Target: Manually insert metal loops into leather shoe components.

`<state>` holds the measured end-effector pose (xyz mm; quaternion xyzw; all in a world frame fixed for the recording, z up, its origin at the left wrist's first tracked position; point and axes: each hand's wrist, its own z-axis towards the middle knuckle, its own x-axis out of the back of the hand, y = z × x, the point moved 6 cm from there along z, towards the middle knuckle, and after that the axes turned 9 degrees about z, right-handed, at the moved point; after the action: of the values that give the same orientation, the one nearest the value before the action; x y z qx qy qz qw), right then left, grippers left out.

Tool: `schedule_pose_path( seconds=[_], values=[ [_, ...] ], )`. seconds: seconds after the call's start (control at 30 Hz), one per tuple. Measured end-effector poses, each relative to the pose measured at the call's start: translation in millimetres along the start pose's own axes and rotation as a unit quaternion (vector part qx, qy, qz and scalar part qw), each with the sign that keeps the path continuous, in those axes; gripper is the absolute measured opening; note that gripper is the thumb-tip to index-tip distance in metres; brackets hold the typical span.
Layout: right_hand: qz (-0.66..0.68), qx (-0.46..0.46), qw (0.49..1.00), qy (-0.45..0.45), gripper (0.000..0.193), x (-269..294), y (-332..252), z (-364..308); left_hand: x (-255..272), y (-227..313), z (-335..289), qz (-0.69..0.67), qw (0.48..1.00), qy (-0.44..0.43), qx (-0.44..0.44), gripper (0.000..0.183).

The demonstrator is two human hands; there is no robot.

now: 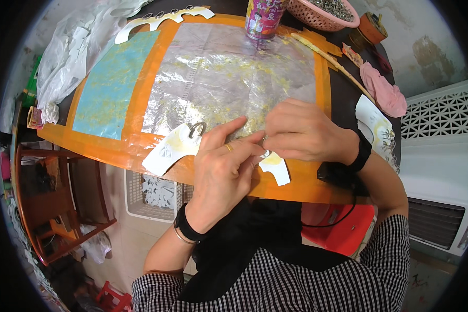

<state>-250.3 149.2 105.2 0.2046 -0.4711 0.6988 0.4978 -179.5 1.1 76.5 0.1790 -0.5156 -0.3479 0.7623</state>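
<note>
At the table's near edge lies a white scalloped card piece (pixel 167 152) with yellowish smears, its far end (pixel 276 170) showing under my right fingers. An oval metal ring (pixel 196 130) stands on the card beside my left hand. My left hand (pixel 224 164) grips the middle of the card, thumb and fingers bent together and one finger stretched out above. Close against it, my right hand (pixel 307 134) is pinched over the same card. What its fingertips hold is hidden; a small pale shiny bit (pixel 265 154) shows just below them.
Orange tape borders the plastic-covered tabletop (pixel 234 67). Another scalloped card with rings (pixel 161 22) lies at the far left, one more (pixel 374 122) at right. Also around are a purple cup (pixel 262 20), a pink basket (pixel 320 15) of metal pieces, a stick (pixel 333 61) and a plastic bag (pixel 70 57).
</note>
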Motion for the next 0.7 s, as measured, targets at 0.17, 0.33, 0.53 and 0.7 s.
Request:
schedule_pose_path(
  seconds=[0.17,0.33,0.53,0.7],
  values=[
    [-0.032,0.009,0.999,-0.030,0.014,3.6,-10.1,0.3,0.9,-2.5,0.1,-0.007,1.000,0.002,0.016,0.014],
    [-0.095,0.038,0.993,-0.051,0.012,1.2,-20.2,-3.2,2.4,-1.1,1.2,-0.004,1.000,-0.001,0.013,0.011],
    [-0.073,-0.016,0.996,-0.042,0.012,-1.7,-16.9,-6.9,1.7,-0.1,1.9,0.000,1.000,-0.004,-0.001,0.008],
    [-0.067,-0.018,0.996,-0.049,0.016,1.1,-18.6,-7.5,0.7,3.3,3.0,0.033,0.999,-0.034,-0.016,0.025]
  ],
)
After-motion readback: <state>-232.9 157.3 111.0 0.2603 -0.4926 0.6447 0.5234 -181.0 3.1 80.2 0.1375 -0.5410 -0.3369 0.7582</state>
